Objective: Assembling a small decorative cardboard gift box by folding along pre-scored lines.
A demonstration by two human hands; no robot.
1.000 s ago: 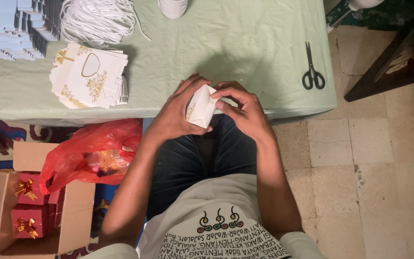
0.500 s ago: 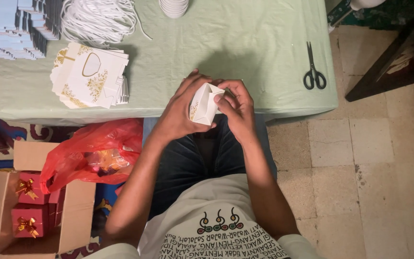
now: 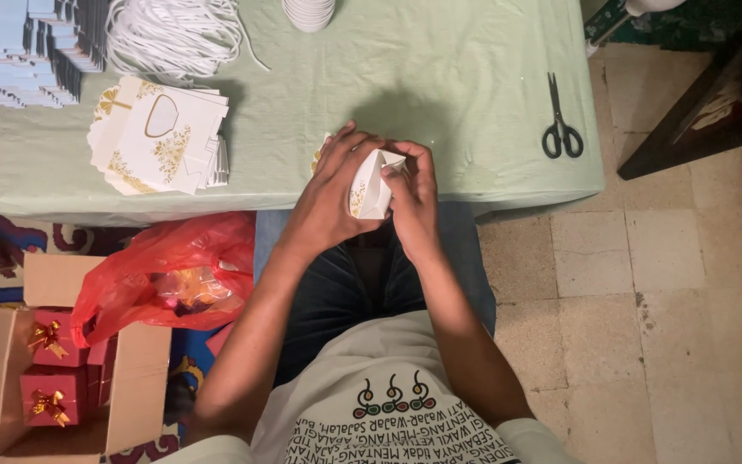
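Cardboard, white with gold print, is taking shape as a small box (image 3: 371,185) that both hands are holding just above the near edge of the desk (image 3: 440,77), over the person's lap. The left hand (image 3: 328,193) is cupping the box from the side with fingers wrapped around it, while the right hand (image 3: 414,193) is pinching the opposite flap, fingers closed narrowly on the cardboard. Doing this fold well probably means keeping the left hand firm as a brace while the right is pressing along the crease, so the panels are meeting squarely without crushing the print. Further out, 1 stack of flat white-and-gold blanks (image 3: 161,137) is lying on the green cloth, its sheets too many to count, with 1 bundle of white cord (image 3: 173,34) behind it and 1 pair of black scissors (image 3: 562,129) well apart to the right. Below the desk, 1 red plastic bag (image 3: 169,275) is sitting beside 1 carton (image 3: 2,387) holding at least 2 red boxes with gold bows (image 3: 45,369).
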